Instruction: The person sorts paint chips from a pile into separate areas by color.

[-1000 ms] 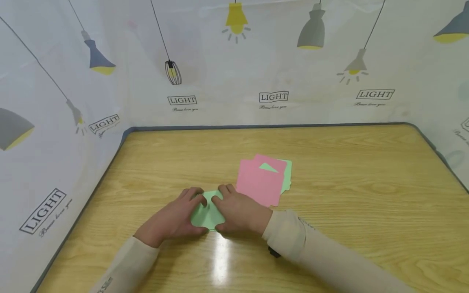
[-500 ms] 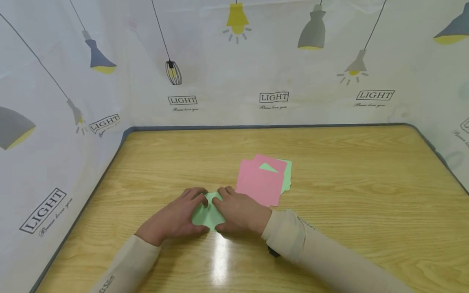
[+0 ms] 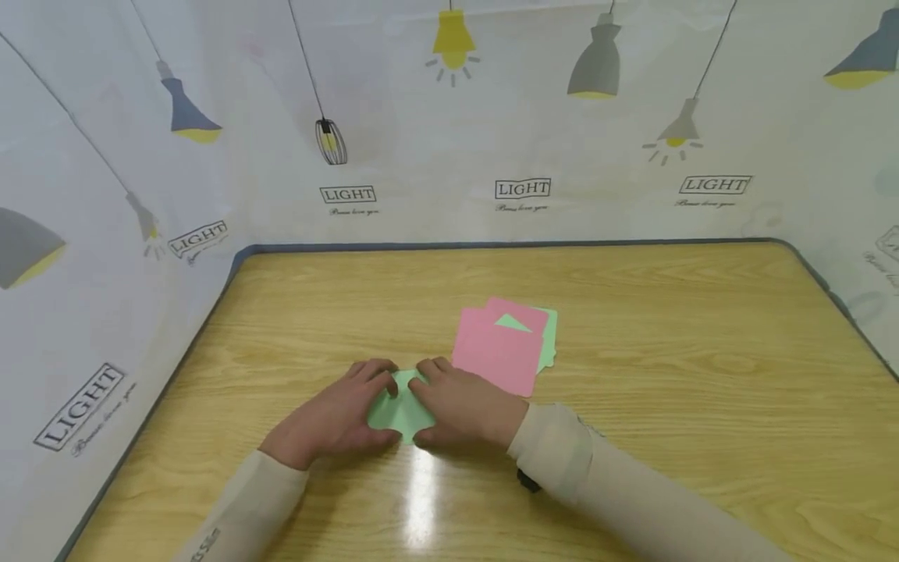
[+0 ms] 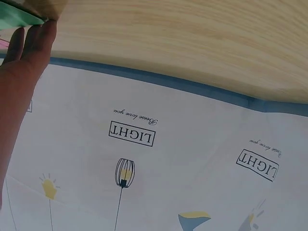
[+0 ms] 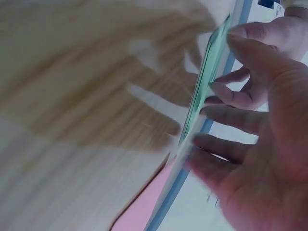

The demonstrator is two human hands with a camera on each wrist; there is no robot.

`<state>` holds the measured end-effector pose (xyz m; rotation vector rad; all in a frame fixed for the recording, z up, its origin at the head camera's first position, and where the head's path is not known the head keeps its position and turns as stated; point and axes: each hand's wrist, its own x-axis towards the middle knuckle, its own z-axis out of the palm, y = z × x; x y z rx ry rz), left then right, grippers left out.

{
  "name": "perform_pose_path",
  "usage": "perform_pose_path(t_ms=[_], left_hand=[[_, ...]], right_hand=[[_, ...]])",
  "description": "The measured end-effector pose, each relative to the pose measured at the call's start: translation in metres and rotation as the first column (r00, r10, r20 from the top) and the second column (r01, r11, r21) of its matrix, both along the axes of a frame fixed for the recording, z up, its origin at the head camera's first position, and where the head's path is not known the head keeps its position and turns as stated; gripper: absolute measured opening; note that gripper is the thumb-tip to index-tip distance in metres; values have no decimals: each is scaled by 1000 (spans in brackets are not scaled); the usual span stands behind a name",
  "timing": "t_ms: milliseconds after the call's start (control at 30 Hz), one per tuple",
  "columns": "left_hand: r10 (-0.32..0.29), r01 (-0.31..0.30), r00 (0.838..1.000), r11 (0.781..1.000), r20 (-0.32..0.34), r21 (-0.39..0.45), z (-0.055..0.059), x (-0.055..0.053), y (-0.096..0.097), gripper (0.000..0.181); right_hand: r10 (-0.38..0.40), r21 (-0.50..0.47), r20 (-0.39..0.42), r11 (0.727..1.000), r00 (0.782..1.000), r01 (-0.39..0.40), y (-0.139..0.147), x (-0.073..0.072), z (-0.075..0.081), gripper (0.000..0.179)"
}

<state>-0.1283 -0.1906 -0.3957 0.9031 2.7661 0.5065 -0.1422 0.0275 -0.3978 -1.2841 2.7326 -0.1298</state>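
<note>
— White sheeting (image 3: 421, 156) printed with lamps and boxed LIGHT lettering is enclosing the wood-grain table (image 3: 688, 351) at its far, left and right sides. What are the hands doing?

— Both are holding one item. The left hand (image 3: 344, 410) is gripping the left side of a green paper stack (image 3: 402, 417), fingers bending at the far edge, thumb bearing on the near edge. The right hand (image 3: 460, 406) is gripping the right side likewise.

— State the stack's position.

— It is occupying the space between the two palms, over the near half of the table. Several thin layers are showing along its edge in the right wrist view.

— What is adjoining?

— Just beyond the right hand, a large pink sheet (image 3: 495, 359) is lying flat, overlapping with a second pink sheet (image 3: 525, 311). One green sheet (image 3: 548, 343) is protruding at their right. Nearer, a dark object (image 3: 528, 480) is showing beneath the right sleeve (image 3: 632, 476).
</note>
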Motion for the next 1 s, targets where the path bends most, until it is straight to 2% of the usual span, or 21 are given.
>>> perform_pose_path(t_ms=[167,267,467,567,733,867,1000], left_hand=[[17,-19,998,999,-54,-27,2,-10,5,39],[9,-12,996,999,-90,-33,-1,-18,12,39],[-72,70,987,997,-141,-16,-8,-39,44,51],[-120,119,985,993,-120,-18,-7,-51,65,62],[-162,160,986,986,-35,-49,-6,-65,95,74],[-188,187,982,981,-7,-60,-9,-71,110,78],[-193,192,981,978,4,-77,-10,-72,117,80]], right_hand=[[7,-74,-28,997,1000,-9,13,-9,4,64],[-19,-95,-9,995,1000,18,24,-13,5,63],[-107,-118,8,987,994,108,53,-21,5,65],[-165,-120,22,979,986,167,70,-26,3,69],[-239,-98,75,964,968,245,93,-31,-2,78],[-257,-79,86,961,963,264,105,-32,-4,82],[-253,-85,80,962,964,260,112,-31,-4,85]])
